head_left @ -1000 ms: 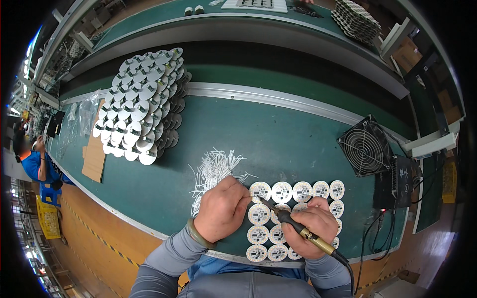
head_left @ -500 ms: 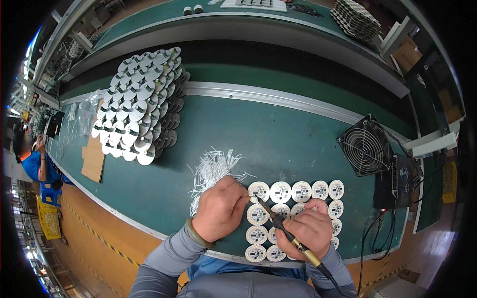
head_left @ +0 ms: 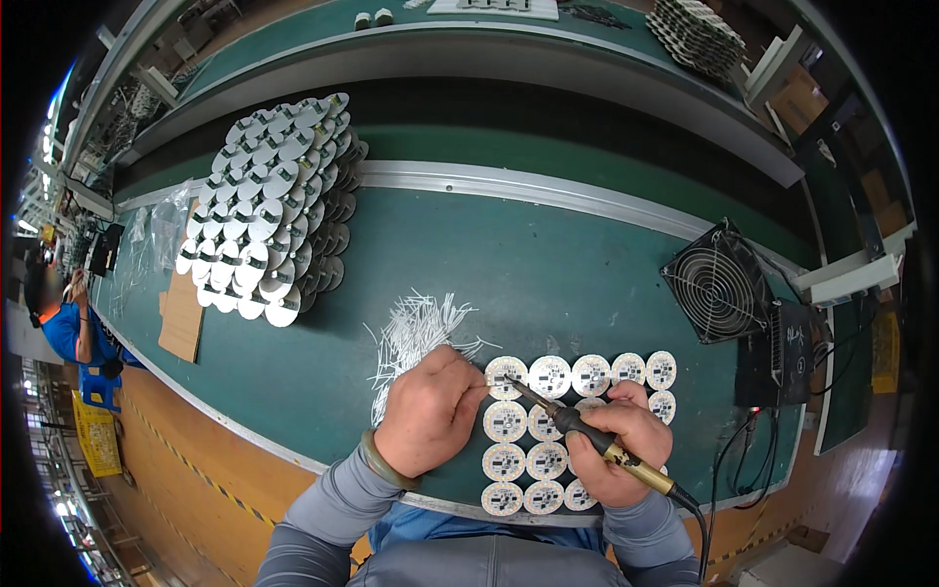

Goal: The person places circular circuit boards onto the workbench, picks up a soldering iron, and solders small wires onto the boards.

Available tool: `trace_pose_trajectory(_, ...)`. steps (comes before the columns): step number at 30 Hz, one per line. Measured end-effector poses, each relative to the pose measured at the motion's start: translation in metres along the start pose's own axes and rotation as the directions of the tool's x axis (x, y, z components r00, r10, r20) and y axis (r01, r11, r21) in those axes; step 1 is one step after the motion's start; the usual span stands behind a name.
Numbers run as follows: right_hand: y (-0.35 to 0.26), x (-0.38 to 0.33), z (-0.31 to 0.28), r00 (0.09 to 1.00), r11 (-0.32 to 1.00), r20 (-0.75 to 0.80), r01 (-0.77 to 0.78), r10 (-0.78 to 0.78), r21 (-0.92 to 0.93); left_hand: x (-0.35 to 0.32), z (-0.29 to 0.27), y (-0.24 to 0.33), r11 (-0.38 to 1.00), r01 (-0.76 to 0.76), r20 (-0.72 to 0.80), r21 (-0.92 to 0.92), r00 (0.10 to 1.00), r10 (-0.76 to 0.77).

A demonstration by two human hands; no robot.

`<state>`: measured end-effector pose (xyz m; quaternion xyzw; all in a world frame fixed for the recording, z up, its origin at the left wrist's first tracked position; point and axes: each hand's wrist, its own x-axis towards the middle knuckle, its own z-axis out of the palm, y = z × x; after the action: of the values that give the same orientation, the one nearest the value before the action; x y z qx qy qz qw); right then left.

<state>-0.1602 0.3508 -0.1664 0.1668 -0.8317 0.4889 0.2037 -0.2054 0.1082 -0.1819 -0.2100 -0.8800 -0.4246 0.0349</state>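
The left hand [head_left: 428, 411] comes in from the lower edge, its grey-sleeved forearm angled up and inward, a pale rounded bangle [head_left: 383, 465] at the wrist. Its knuckles face up, and thumb and forefinger are pinched together on a thin pale wire [head_left: 494, 384] at the left edge of a round white circuit board [head_left: 509, 376]. This board is the upper-left corner piece of a block of similar round boards [head_left: 545, 461] laid in rows on the green surface [head_left: 587, 274].

The right hand [head_left: 626, 445] is closed around a slim soldering iron with a black grip and gold-coloured handle [head_left: 570, 423]. The iron slants up and to the left, its tip at the corner board, close to the wire; actual contact is too small to tell. Loose white wires [head_left: 421, 328] lie heaped just beyond the left hand.
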Motion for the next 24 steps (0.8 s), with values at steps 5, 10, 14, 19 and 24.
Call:
trace_pose_trajectory(5, 0.002, -0.001, -0.003, 1.0, 1.0, 0.0, -0.005, 0.005, 0.016, 0.0, 0.0, -0.001, 1.0, -0.002, 0.006, -0.015, 1.0, 0.002)
trace_pose_trajectory(10, 0.003, -0.001, -0.004, 1.0, 0.999, -0.005, -0.014, 0.014, 0.044, -0.002, -0.004, -0.001, 0.995, 0.011, -0.053, -0.102, 0.998, -0.016)
trace_pose_trajectory(14, 0.0, 0.0, -0.006, 0.999, 0.999, -0.034, -0.023, 0.024, 0.027, -0.002, -0.015, -0.003, 0.999, 0.038, -0.166, -0.036, 0.985, -0.044)
trace_pose_trajectory(19, -0.003, -0.001, -0.013, 0.999, 1.0, -0.052, -0.002, 0.002, 0.001, 0.019, -0.021, -0.004, 0.994, -0.053, -0.185, 0.091, 0.98, 0.07)
trace_pose_trajectory(24, -0.002, -0.001, -0.017, 0.994, 1.0, -0.111, 0.01, -0.01, -0.005, 0.041, -0.012, -0.001, 0.95, -0.171, -0.05, 0.26, 0.98, 0.19)
